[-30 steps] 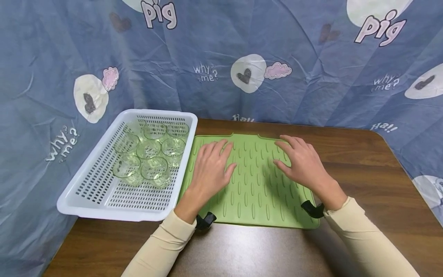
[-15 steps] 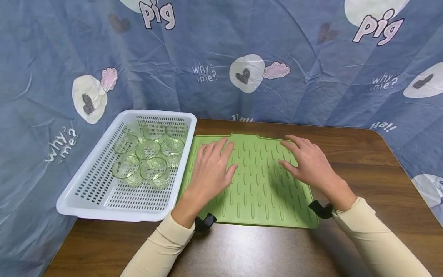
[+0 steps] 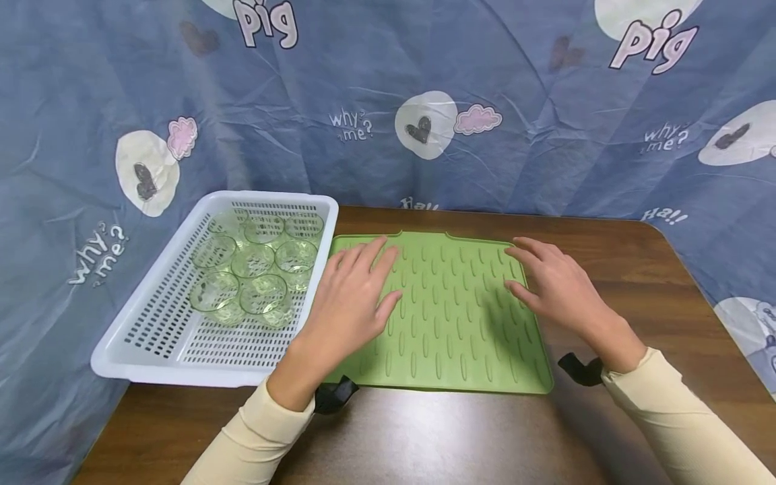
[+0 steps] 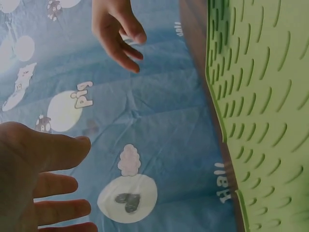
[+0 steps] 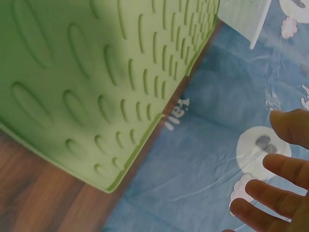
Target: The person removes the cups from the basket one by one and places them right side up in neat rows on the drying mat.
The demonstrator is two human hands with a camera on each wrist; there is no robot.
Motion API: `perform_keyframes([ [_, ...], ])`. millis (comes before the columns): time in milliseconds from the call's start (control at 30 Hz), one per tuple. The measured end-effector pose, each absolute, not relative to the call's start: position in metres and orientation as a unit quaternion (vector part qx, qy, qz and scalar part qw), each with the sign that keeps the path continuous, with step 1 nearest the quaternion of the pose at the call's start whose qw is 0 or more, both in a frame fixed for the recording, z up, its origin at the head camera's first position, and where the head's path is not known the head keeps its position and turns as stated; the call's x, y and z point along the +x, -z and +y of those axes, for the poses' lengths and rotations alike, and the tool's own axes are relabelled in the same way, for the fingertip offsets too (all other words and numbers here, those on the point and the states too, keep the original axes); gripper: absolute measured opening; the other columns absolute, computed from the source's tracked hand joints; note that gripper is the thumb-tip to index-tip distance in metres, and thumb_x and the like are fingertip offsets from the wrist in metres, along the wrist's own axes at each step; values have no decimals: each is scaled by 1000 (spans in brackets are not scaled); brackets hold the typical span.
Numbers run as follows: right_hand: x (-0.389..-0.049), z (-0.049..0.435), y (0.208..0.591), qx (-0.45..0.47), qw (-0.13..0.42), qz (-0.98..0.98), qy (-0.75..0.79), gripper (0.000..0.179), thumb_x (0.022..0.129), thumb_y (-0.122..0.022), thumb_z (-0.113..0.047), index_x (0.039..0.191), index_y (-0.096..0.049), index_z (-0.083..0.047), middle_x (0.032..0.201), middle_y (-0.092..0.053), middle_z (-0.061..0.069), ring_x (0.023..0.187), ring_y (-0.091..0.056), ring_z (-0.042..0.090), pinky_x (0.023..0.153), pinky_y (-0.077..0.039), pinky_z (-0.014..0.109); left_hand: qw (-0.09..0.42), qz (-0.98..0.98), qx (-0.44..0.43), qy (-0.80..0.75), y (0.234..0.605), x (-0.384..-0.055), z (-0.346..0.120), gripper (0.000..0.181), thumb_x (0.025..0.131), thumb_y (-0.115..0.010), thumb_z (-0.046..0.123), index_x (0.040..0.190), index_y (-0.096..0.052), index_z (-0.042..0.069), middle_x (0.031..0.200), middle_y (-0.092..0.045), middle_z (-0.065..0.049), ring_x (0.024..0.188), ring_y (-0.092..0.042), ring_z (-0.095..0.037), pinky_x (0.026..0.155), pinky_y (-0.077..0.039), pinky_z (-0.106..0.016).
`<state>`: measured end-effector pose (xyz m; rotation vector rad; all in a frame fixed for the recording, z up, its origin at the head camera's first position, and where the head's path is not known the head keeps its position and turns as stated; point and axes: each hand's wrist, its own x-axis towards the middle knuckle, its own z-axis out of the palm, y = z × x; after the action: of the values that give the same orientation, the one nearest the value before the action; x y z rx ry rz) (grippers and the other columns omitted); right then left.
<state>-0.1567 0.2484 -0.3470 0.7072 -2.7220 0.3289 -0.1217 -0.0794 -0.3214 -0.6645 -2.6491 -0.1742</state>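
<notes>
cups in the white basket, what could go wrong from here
The clear cups stand crowded together, so lifting one might knock its neighbours; if they are glass, they could chip.
The left hand is near the side of the white basket, so a careless sideways move might bump it and rattle the cups.
The green mat has raised ridges, so a cup set on it might sit unevenly.

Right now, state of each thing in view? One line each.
Mat: flat on the table
Basket: upright, part-filled
Glasses: upright inside the basket
Left hand: above the mat, holding nothing
Right hand: near the mat's right edge, holding nothing
Backdrop: hanging, wrinkled
</notes>
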Motion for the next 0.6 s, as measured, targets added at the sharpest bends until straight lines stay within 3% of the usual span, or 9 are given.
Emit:
perform_keyframes([
  [300, -150, 261, 350, 238, 142, -953, -124, 50, 87, -75, -22, 131, -59, -4, 140, -55, 21, 123, -53, 44, 95, -46, 64, 201, -949, -238, 50, 309, -115, -98, 62, 91, -69, 36, 142, -50, 9, 150, -50, -14, 132, -51, -35, 111, -42, -53],
  [600, -136, 286, 365, 207, 70, -968, -120, 55, 89, -73, -24, 138, -54, -5, 142, -52, 22, 125, -52, 47, 89, -48, 66, 193, -950, -239, 60, 289, -110, -129, 64, 91, -70, 33, 144, -47, 5, 151, -47, -17, 133, -49, -39, 110, -41, -57],
])
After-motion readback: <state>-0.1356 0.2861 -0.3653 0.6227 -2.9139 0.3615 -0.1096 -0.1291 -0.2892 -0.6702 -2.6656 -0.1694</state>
